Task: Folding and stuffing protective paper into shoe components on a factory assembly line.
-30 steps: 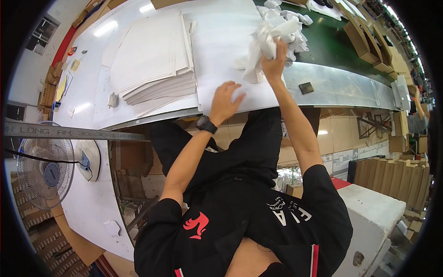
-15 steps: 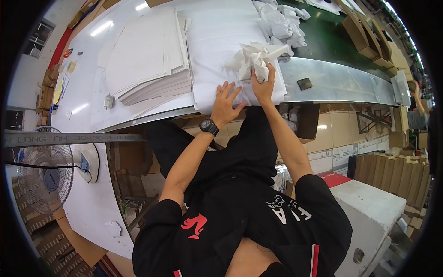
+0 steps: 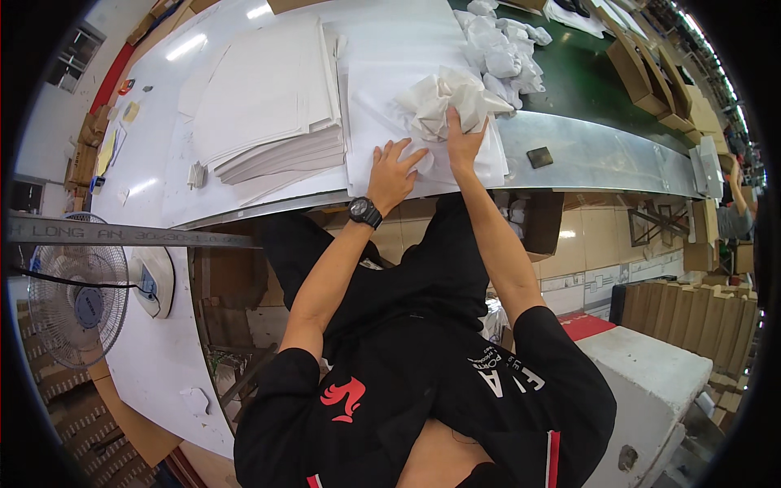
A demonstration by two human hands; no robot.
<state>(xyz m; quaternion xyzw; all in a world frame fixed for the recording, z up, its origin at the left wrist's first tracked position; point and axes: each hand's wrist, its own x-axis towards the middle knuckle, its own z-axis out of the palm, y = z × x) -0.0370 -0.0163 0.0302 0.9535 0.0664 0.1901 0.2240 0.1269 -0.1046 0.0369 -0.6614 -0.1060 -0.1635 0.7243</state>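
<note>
A crumpled, off-white sheet of paper (image 3: 435, 102) is bunched up over a pile of thin white sheets (image 3: 378, 77) on the table. My right hand (image 3: 465, 145) is closed on the near side of the crumpled paper, and some of its fingers are hidden in the folds. My left hand (image 3: 394, 174) lies with its fingers spread on the white sheets near the table's front edge, holding nothing. A black watch (image 3: 365, 211) is on my left wrist.
Left of the sheets stands a thick stack of paper (image 3: 264, 98). White wrapped bundles (image 3: 504, 49) lie at the back beside a green surface (image 3: 578, 69). A small dark block (image 3: 538, 157) rests on the metal strip (image 3: 610, 150). A fan (image 3: 79, 305) stands at left.
The paper at my right hand has changed from a twisted, pointed shape to a rounder bunch. My right hand has shifted slightly; my left hand stays on the sheets.
</note>
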